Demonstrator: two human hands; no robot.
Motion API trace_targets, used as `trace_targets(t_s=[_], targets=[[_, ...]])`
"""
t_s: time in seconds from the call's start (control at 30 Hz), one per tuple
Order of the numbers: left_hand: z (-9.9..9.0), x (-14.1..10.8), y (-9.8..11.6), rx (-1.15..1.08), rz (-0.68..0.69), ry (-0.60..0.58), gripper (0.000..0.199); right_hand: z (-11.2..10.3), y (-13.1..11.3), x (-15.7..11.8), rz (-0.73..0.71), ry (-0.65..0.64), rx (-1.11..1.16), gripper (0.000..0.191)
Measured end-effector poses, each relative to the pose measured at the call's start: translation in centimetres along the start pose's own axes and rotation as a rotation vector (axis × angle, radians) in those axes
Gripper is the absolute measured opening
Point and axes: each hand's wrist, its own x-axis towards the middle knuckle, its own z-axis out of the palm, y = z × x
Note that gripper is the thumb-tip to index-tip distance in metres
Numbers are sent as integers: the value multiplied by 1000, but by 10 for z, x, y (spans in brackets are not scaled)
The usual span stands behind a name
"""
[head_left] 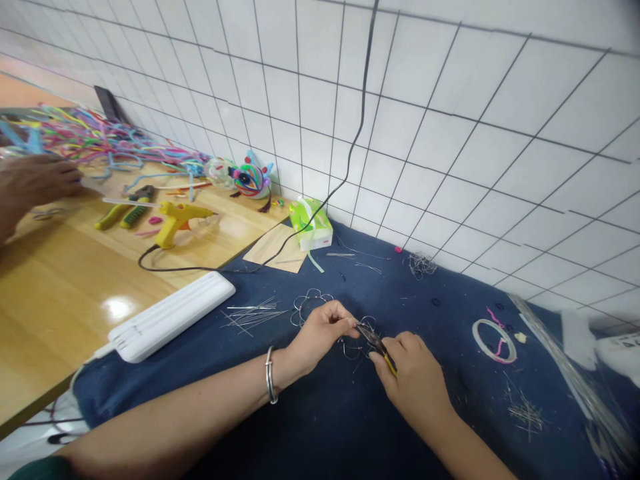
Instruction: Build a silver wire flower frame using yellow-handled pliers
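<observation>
Left hand point(320, 333) pinched shut on what looks like looped wire point(301, 307), though too fine to be sure. Pliers point(375, 341) just right of it: long axis diagonal, nose pointing up-left at those fingers, clamped in my right hand point(419, 375). Wood tabletop point(75, 267) far left, navy cloth point(320, 420) under my hands, white tiled wall point(275, 87) behind. Wire's thin, silvery, red-dotted; pliers dark-nosed, yellow-handled.

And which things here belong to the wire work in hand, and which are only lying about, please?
In the job, it seems:
- pliers
- wire loops
- probably the straight wires

Just lying about, I think:
- glue gun
- tissues
- white ring
</observation>
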Motion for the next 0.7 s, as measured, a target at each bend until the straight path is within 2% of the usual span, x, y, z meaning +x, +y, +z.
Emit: trace_targets(t_s=[0.17, 0.33, 0.7], targets=[[1, 0, 1, 70, 9, -6, 10, 2, 3, -1, 9, -27, 25, 23], [-1, 0, 0, 104, 4, -38, 11, 1, 2, -2, -82, 38, -126, 20], [-3, 1, -1, 77, -28, -62, 7, -3, 5, -1, -248, 96, -368, 22]])
